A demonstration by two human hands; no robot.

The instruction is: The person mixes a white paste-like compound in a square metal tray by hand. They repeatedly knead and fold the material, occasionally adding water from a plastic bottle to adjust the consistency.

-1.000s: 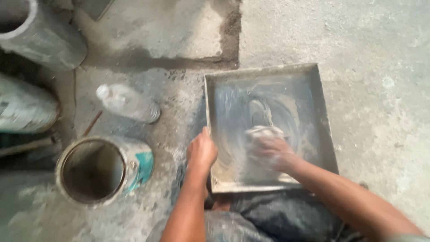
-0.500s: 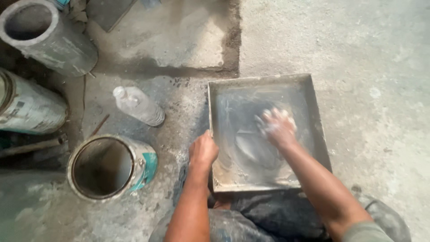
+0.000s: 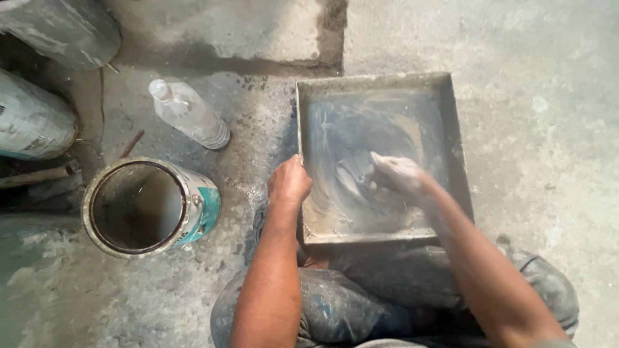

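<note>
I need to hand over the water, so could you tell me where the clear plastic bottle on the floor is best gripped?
Grip the plastic bottle around its ribbed middle, from above. It lies on its side, cap toward the upper left, with bare concrete floor on both long sides.

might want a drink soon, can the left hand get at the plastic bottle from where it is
Probably yes. The left hand grips the tray's left rim, and the plastic bottle lies on the floor up and to its left, with only bare dusty ground between them.
</note>
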